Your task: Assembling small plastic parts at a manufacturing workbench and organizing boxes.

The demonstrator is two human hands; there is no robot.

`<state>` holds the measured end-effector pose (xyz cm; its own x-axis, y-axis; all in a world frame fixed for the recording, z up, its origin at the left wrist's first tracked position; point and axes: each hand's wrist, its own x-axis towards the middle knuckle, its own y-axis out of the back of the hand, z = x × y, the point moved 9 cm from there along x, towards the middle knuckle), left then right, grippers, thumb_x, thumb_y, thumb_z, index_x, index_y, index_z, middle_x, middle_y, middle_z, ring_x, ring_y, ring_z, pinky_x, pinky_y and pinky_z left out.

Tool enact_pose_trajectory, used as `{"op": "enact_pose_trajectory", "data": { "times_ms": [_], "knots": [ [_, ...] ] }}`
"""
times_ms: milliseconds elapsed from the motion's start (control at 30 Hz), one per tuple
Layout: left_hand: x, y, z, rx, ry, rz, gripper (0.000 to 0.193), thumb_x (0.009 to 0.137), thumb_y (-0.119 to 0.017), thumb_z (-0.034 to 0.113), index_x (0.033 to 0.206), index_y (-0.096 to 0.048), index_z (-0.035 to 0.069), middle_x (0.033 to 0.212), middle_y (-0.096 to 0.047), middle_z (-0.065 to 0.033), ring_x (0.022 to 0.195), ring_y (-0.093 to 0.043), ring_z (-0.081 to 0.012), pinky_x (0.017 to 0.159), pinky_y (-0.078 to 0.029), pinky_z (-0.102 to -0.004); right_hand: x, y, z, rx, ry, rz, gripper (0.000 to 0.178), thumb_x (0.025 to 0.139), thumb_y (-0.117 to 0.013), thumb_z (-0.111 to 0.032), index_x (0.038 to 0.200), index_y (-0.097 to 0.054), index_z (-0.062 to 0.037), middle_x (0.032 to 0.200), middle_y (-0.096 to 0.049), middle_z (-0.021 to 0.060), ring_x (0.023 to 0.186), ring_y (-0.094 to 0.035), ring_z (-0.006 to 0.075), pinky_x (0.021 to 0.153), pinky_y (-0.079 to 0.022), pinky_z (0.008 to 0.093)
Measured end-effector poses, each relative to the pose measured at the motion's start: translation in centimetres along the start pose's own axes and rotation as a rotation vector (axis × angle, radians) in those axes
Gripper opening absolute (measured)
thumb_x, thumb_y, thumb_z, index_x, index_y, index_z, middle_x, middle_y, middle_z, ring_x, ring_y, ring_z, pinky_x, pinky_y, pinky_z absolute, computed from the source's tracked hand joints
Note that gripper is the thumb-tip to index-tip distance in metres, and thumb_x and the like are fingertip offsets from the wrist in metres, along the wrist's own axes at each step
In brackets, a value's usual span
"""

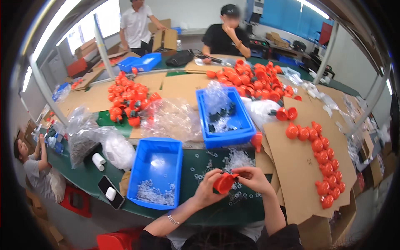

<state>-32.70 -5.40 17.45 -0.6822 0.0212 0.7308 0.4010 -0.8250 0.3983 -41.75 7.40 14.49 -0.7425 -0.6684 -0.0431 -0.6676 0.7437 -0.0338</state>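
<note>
My left hand [205,191] is wrapped round a red cup-shaped plastic part [225,183], its hollow side tilted toward me. At the part's narrow, dark-tipped end, the fingertips of my right hand [255,181] are pinched together; any small piece between them is too small to make out. Beneath both hands, small clear rings lie scattered on the green tabletop [191,156], with a heap of clear small pieces [239,160] just beyond. Left of my hands stands a blue bin [178,166] holding more clear pieces [155,193].
Stacked blue bins [231,141] hold dark parts and a plastic bag. Red parts form two piles [129,93] [258,81] farther back and rows [327,168] on cardboard [291,166] at right. A phone [109,200] lies left. Two people are across the table, another at far left.
</note>
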Motion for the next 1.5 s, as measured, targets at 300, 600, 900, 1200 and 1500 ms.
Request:
{"op": "enact_pose_trajectory", "data": {
  "times_ms": [300,600,900,1200,1500],
  "knots": [
    [-0.5,0.3,-3.3,-0.17,0.274,0.149,0.063,0.059,-0.079,0.003,0.112,-0.045,0.003,0.101,-0.059,-0.0104,0.09,-0.062,-0.0193,0.079,-0.05,-0.0314,0.7,4.2,-1.1,-0.253,0.104,0.391,0.016,0.089,-0.052,-0.005,0.097,-0.064,0.0039,0.079,-0.066,0.0071,0.075,-0.062,0.0101,0.067,-0.049,0.0236],
    [-0.6,-0.1,-3.5,-0.223,0.384,0.098,0.066,0.058,-0.081,0.009,0.114,-0.045,0.004,0.095,-0.064,-0.0098,0.088,-0.065,-0.0196,0.078,-0.052,-0.0305,0.7,1.6,-2.1,-1.138,0.367,0.309,0.016,0.079,-0.06,-0.005,0.095,-0.063,-0.0065,0.089,-0.056,0.0068,0.081,-0.059,0.0257,0.068,-0.049,0.0364],
    [-0.5,-0.5,-3.4,-0.25,0.384,0.067,0.063,0.057,-0.081,0.009,0.11,-0.047,0.004,0.093,-0.063,-0.0098,0.087,-0.065,-0.0197,0.077,-0.051,-0.0299,0.9,1.6,-0.9,-1.285,0.394,0.309,0.009,0.078,-0.062,-0.012,0.086,-0.06,-0.0073,0.08,-0.057,0.0088,0.076,-0.06,0.0265,0.064,-0.049,0.0357],
    [-0.3,-0.3,-3.5,-0.173,0.403,0.049,0.065,0.056,-0.081,0.009,0.111,-0.047,0.003,0.093,-0.063,-0.0101,0.086,-0.064,-0.0199,0.076,-0.051,-0.0304,0.3,-1.6,0.0,-1.191,0.423,0.098,0.037,0.07,-0.06,0.0,0.106,-0.059,-0.0094,0.098,-0.054,0.0083,0.09,-0.058,0.0259,0.072,-0.051,0.0348],
    [-0.3,-0.8,-3.5,-0.215,0.416,0.007,0.064,0.057,-0.082,0.011,0.111,-0.048,0.004,0.093,-0.063,-0.0108,0.086,-0.064,-0.0214,0.076,-0.051,-0.0308,0.2,1.0,-0.7,-1.073,0.465,0.354,0.027,0.072,-0.061,0.001,0.099,-0.06,-0.0044,0.088,-0.06,0.0096,0.078,-0.062,0.0283,0.066,-0.051,0.0364]
  ]
}}
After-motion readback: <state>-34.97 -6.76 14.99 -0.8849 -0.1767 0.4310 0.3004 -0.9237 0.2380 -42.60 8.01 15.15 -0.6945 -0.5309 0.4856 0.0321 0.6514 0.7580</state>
